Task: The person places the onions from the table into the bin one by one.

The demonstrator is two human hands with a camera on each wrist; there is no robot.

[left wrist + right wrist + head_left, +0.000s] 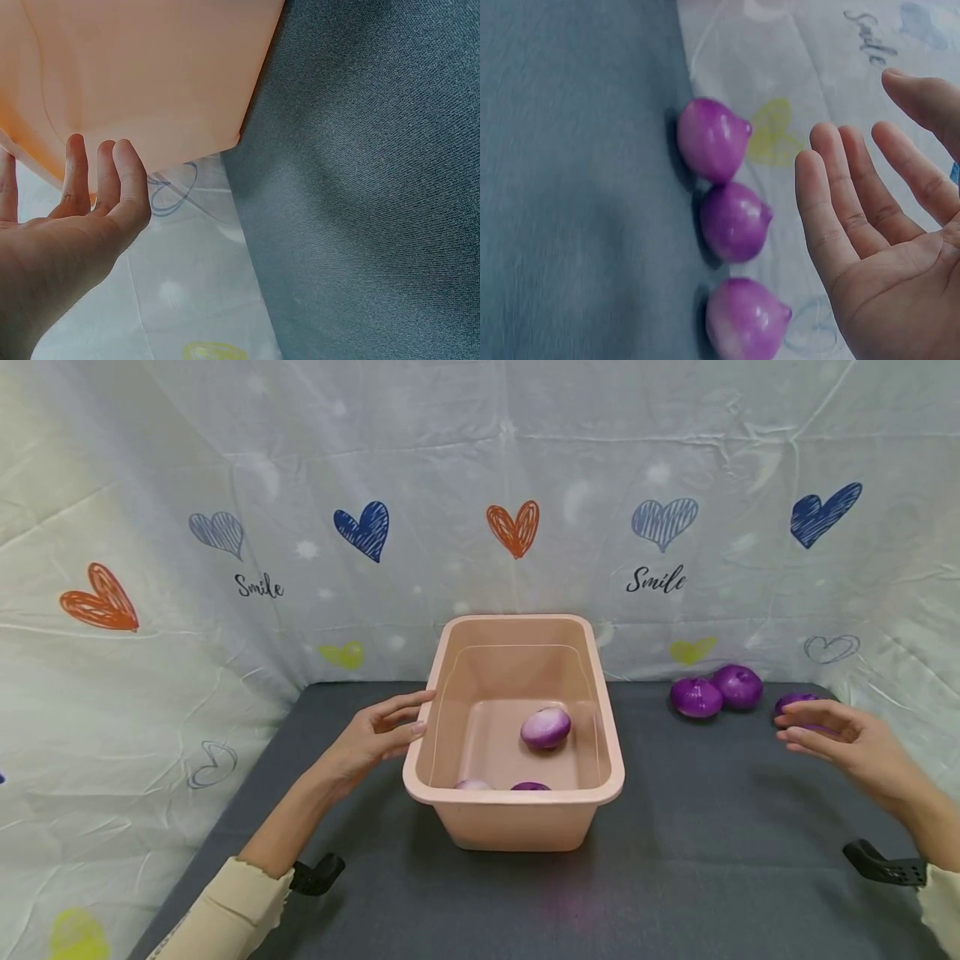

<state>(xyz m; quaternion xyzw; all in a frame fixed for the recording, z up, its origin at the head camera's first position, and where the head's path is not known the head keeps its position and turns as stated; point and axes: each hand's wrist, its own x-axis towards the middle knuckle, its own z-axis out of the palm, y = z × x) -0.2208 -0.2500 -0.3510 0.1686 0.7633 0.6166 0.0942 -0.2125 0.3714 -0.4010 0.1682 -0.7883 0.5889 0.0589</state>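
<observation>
Partly hidden onion [796,699] behind right fingers [828,715], others [530,786] cropped by tub rim [513,797].

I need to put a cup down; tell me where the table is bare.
Bare: the dark tabletop between the tub and the right hand, in front of the onions; also the strip before the tub. Crowded: back right, three onions by the curtain.

In the head view, the near rim [513,796] of the tub [517,827] is hiding most of two onions [530,787], while the right hand [862,745] is partly covering the rightmost onion [793,700]. The left wrist view's edges are cutting off the tub.
</observation>
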